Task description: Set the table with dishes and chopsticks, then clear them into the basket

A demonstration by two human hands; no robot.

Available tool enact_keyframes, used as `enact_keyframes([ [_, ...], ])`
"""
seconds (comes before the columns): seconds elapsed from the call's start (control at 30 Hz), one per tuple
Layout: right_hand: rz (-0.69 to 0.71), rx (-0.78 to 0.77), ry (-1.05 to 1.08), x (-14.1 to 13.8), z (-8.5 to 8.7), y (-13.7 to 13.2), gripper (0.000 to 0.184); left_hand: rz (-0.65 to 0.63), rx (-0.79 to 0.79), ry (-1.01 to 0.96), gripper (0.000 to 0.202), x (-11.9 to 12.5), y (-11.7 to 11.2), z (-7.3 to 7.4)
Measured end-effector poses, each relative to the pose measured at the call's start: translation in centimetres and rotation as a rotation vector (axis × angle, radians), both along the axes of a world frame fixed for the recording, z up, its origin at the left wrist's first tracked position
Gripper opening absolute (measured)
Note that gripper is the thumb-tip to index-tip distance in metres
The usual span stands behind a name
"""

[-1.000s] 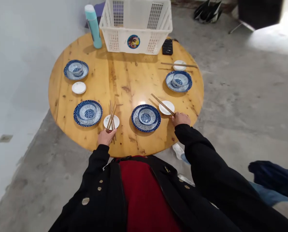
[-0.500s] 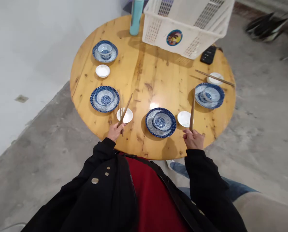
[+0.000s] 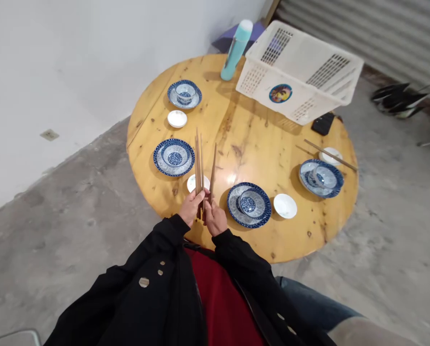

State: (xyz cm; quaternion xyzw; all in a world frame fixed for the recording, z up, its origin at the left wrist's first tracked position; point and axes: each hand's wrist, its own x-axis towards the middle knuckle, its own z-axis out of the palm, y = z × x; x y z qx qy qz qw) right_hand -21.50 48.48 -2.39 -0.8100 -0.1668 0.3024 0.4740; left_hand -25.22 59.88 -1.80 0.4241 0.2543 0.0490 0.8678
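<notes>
Both hands meet at the near edge of the round wooden table (image 3: 258,144). My left hand (image 3: 191,206) is closed around wooden chopsticks (image 3: 198,163) that stand upright. Touching it, my right hand (image 3: 215,218) grips another pair of chopsticks (image 3: 212,168), also upright. Just behind the hands sits a small white dish (image 3: 193,182). To the left lies a blue patterned plate with a bowl (image 3: 174,157), to the right a second one (image 3: 249,204) beside a white dish (image 3: 285,205).
A white plastic basket (image 3: 299,69), a teal bottle (image 3: 236,50) and a black device (image 3: 323,124) stand at the table's far side. Two more plate settings (image 3: 184,93) (image 3: 321,178) lie there, the right one beside chopsticks (image 3: 330,154) resting on a white dish. Concrete floor surrounds the table.
My right hand lifted chopsticks off the right white dish and carried them left to meet my left hand. My left hand raised its chopsticks upright. The view shifted to the left.
</notes>
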Motion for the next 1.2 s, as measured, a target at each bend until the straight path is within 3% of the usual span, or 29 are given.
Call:
enact_keyframes([
  [0.1,0.011,-0.149,-0.12,-0.1,-0.7,0.9,0.062,0.061,0.032,-0.002,0.041,-0.1,0.0,-0.1],
  [0.17,0.056,-0.163,-0.151,-0.1,-0.8,1.3,0.063,0.073,0.072,0.002,0.04,-0.1,0.1,-0.3],
  [0.4,0.119,0.077,0.04,0.2,0.1,2.7,0.076,-0.002,0.088,-0.077,0.051,0.8,1.6,0.2],
  [0.57,0.141,0.203,0.148,0.6,0.6,3.1,0.069,-0.06,0.133,-0.093,0.052,0.8,2.4,0.8],
  [0.73,0.339,0.248,0.237,3.2,1.3,0.9,0.057,-0.062,0.274,-0.122,0.042,0.6,3.2,0.9],
  [0.8,0.243,0.266,0.233,4.5,2.0,-0.2,0.053,-0.053,0.372,-0.145,0.036,0.5,3.9,1.1],
  [0.87,0.055,0.316,0.236,5.6,3.0,-0.5,0.06,-0.07,0.459,-0.165,0.032,0.3,4.5,1.3],
  [1.03,-0.302,0.614,0.24,6.5,7.2,2.6,0.079,-0.268,0.586,-0.186,0.025,0.0,4.0,1.4],
  [1.2,-0.504,0.634,0.158,5.8,9.3,5.6,0.046,-0.411,0.832,-0.23,0.014,0.9,3.0,0.1],
])
